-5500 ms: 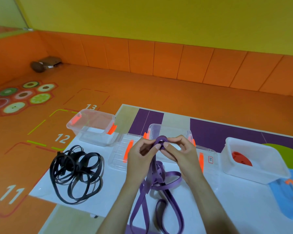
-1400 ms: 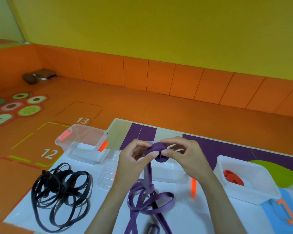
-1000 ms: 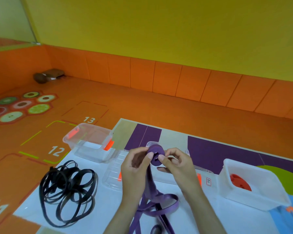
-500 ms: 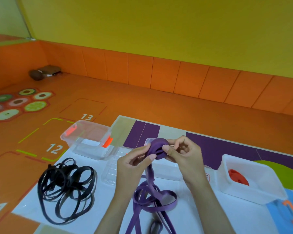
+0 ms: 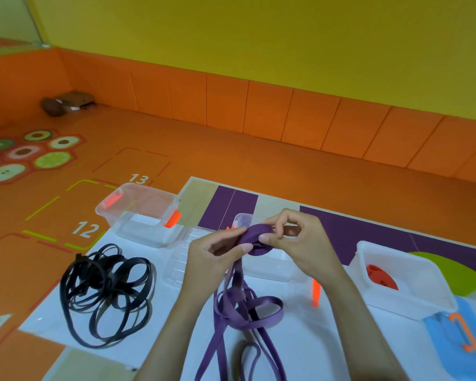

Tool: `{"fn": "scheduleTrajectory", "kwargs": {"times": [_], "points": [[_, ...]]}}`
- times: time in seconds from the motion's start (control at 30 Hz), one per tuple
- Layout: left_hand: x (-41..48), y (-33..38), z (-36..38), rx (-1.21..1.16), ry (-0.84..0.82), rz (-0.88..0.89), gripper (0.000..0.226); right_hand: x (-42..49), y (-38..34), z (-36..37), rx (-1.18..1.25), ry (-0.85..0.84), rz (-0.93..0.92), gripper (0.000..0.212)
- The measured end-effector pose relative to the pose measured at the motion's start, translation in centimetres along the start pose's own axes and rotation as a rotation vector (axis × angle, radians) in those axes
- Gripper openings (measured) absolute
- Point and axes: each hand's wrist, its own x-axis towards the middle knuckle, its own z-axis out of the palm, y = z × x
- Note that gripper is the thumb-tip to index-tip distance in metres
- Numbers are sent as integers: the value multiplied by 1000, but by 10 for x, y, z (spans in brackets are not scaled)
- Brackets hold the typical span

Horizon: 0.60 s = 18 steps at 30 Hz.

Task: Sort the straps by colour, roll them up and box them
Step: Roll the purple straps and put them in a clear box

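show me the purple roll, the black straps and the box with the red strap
purple roll [image 5: 254, 237]: head view, exposed wound part
black straps [image 5: 94, 274]: head view, dense middle of tangle
box with the red strap [image 5: 408, 301]: head view, near wall

Purple strap [image 5: 254, 240], black straps [image 5: 107, 292]

One head-worn camera is looking forward and down, sitting close above the left hand [image 5: 209, 257], the right hand [image 5: 305, 243] and the flat purple strap [image 5: 254, 237]; its wide angle is reaching the orange padded floor [image 5: 259, 166] and the yellow wall [image 5: 259, 37].
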Motion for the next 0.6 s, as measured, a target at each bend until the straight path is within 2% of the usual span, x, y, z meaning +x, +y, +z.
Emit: {"fn": "scheduleTrajectory", "kwargs": {"times": [0.1, 0.2, 0.27, 0.33, 0.4, 0.47, 0.53, 0.6], "points": [[-7, -4, 8, -125, 149, -38, 35, -7, 1, 11, 232, 121, 52, 37], [-11, -5, 14, -188, 230, -56, 30, -17, 7, 28, 447, 244, 109, 39], [-13, -3, 12, -253, 265, -71, 33, -22, 15, 37, 497, 222, 146, 35], [-14, -2, 5, -247, 259, -68, 38, -23, 23, 35, 388, 108, 160, 29], [-15, -3, -4, -165, 203, -42, 39, -19, 26, 26, 168, -19, 162, 25], [-18, -5, -12, -60, 130, -7, 39, -15, 21, 17, 65, -113, 173, 32], [-22, -5, -14, 27, 68, 6, 37, -13, 14, 13, 68, -143, 147, 38], [-24, -3, -12, 46, 59, -4, 36, -11, 11, 13, 43, -110, 82, 28]]}}
